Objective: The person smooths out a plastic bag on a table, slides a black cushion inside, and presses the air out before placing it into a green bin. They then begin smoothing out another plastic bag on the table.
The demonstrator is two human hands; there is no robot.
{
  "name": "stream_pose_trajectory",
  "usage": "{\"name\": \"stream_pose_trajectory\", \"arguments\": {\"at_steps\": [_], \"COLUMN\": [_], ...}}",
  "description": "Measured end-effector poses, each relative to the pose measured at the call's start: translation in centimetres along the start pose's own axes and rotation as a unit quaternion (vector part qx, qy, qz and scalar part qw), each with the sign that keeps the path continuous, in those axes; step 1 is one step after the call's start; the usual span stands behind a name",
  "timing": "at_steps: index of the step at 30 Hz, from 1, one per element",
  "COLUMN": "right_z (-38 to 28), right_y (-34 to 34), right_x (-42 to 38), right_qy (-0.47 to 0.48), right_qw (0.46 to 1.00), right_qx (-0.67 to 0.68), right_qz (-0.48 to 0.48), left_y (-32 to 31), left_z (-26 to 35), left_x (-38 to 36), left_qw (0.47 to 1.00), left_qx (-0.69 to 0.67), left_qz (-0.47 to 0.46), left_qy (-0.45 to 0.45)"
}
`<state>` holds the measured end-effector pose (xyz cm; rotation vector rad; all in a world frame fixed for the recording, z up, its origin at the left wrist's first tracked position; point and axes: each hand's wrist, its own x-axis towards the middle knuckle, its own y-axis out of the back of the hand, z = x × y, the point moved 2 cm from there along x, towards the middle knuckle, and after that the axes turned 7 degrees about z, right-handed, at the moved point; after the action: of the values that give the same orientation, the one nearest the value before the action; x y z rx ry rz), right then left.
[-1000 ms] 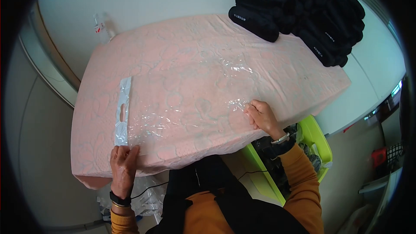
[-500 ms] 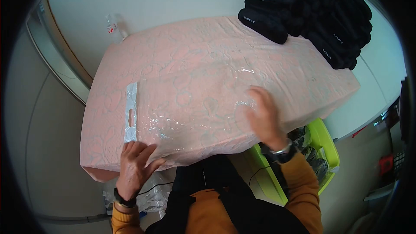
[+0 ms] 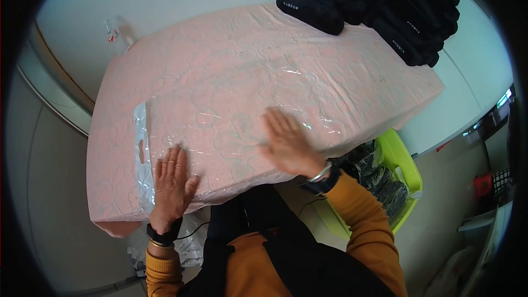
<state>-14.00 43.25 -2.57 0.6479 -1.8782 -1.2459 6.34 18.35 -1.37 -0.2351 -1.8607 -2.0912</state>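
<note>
A clear plastic bag [image 3: 206, 118] lies flat on the pink patterned cloth [image 3: 187, 55] that covers the table. Its silvery header strip [image 3: 142, 159], with a handle slot, is at the left. My left hand [image 3: 171, 187] rests palm down on the bag beside the strip, fingers extended and holding nothing. Over the middle of the bag is my right hand [image 3: 289, 142], palm down with its fingers stretched out, slightly blurred; whether it touches the plastic is hard to tell.
Black padded items with white lettering [image 3: 396, 11] are piled at the back right. A plastic bottle [image 3: 114, 37] stands by the wall at the back left. Below the table's right side is a green bin [image 3: 408, 170] with dark wrapped items. Crumpled clear plastic [image 3: 190, 242] lies beneath the table.
My left hand has moved up from the strip's lower end and flattened onto the bag. My right hand has swung left across the plastic. The view has shifted slightly.
</note>
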Motion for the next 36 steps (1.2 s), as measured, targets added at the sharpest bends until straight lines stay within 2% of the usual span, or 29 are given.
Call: {"name": "stream_pose_trajectory", "arguments": {"at_steps": [2, 5, 9, 12, 14, 16, 17, 19, 21, 23, 24, 27, 28, 30, 32, 33, 34, 35, 36], "right_z": [3.3, 6.5, 7.6, 6.9, 5.7, 2.8, 1.5, -0.7, -1.8, -1.0, -0.3, -0.3, -0.7, -1.0, -1.0, -1.1, -1.6, -2.7, -3.9], "right_y": [1.5, 2.4, 2.7, 2.8, 2.9, 4.4, 4.8, 4.9, 5.0, 4.8, 4.6, 5.6, 6.2, 6.1, 5.0, 4.7, 4.4, 4.0, 3.5], "right_x": [-0.8, -2.6, -3.3, -3.6, -3.9, -4.4, -4.7, -5.0, -5.0, -5.2, -5.3, -5.7, -5.9, -6.0, -5.7, -5.5, -5.1, -4.5, -3.8], "right_qy": [-0.048, -0.067, -0.069, -0.068, -0.067, 0.012, 0.052, 0.078, 0.128, 0.112, 0.097, 0.075, 0.065, 0.053, 0.005, -0.019, -0.02, 0.012, 0.044], "right_qw": [0.997, 0.996, 0.996, 0.994, 0.992, 0.989, 0.985, 0.988, 0.987, 0.989, 0.99, 0.992, 0.994, 0.995, 0.992, 0.988, 0.988, 0.98, 0.969], "right_qx": [-0.06, -0.045, -0.033, -0.031, -0.027, -0.006, 0.006, 0.025, 0.052, 0.04, 0.03, 0.02, 0.021, 0.022, 0.088, 0.12, 0.12, 0.15, 0.181], "right_qz": [-0.002, 0.043, 0.047, 0.084, 0.104, 0.147, 0.164, 0.134, 0.079, 0.09, 0.099, 0.1, 0.09, 0.083, 0.093, 0.097, 0.098, 0.131, 0.163], "left_y": [0.3, 0.7, 1.4, 1.3, 2.3, 3.7, 4.2, 4.7, 4.0, 3.4, 3.4, 4.7, 4.8, 4.8, 4.7, 4.3, 3.9, 3.7, 3.4], "left_z": [-1.3, -2.6, -4.0, -5.5, -4.7, -3.0, -1.3, 2.5, 2.7, 3.1, 2.9, 1.8, 1.8, 2.1, 3.3, 4.2, 4.9, 5.6, 6.2], "left_x": [-0.7, -1.5, -2.3, -3.0, -3.6, -3.9, -3.7, -3.4, -3.3, -2.8, -2.7, -1.8, -1.7, -1.2, -1.1, -1.4, -1.5, -1.4, -1.3], "left_qw": [1.0, 0.999, 0.995, 0.992, 0.989, 0.977, 0.977, 0.988, 0.988, 0.985, 0.984, 0.978, 0.978, 0.981, 0.979, 0.972, 0.949, 0.949, 0.93], "left_qx": [0.007, 0.023, 0.046, 0.041, 0.069, 0.12, 0.122, -0.052, -0.046, -0.036, -0.037, 0.04, 0.041, -0.043, -0.086, -0.188, -0.287, -0.288, -0.349], "left_qz": [0.0, 0.011, 0.03, 0.065, 0.104, 0.172, 0.17, 0.142, 0.141, 0.139, 0.14, 0.203, 0.204, 0.189, 0.18, 0.125, 0.067, 0.066, 0.062], "left_qy": [0.014, 0.037, 0.077, 0.103, 0.08, 0.033, 0.033, -0.021, -0.045, -0.098, -0.1, 0.004, 0.005, 0.025, 0.032, 0.07, 0.108, 0.107, 0.101]}}
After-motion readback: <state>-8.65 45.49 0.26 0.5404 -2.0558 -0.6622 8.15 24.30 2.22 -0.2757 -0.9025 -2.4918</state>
